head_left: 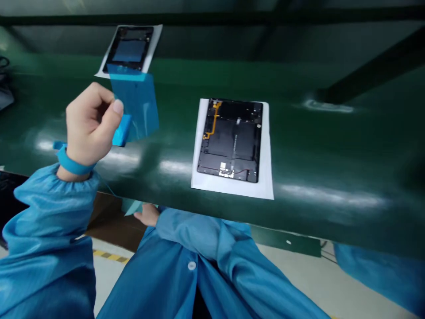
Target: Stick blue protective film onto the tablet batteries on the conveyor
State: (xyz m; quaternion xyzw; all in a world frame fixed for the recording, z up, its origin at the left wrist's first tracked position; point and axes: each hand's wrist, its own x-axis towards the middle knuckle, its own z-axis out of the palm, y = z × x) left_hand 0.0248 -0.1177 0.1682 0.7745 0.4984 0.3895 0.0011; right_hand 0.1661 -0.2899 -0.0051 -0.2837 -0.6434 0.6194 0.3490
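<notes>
Film [137, 104] of see-through blue plastic hangs from the left hand [93, 126]. That hand is raised above the counter [332, 168] and clenched, thumb pressed against the curled fingers, pinching the film by a thicker blue tab [121, 130] at its lower corner. The film stands up and to the right of the hand, clear of the green surface. Its top edge overlaps the view of a far tablet [130, 44], which lies on white paper [156, 39] beyond the hand. A blue wristband [71, 165] circles the wrist just below the hand, above the cuff of a blue sleeve [49, 208]. Well to the right of the hand, a near tablet [232, 139] lies flat with its back open, showing dark inner parts and an orange ribbon cable, on its own white sheet [265, 177]. The right hand [148, 215] sits low, below the near edge of the counter, and is mostly hidden. It seems to touch a pale blue scrap [133, 207], but whether it grips it I cannot tell.
</notes>
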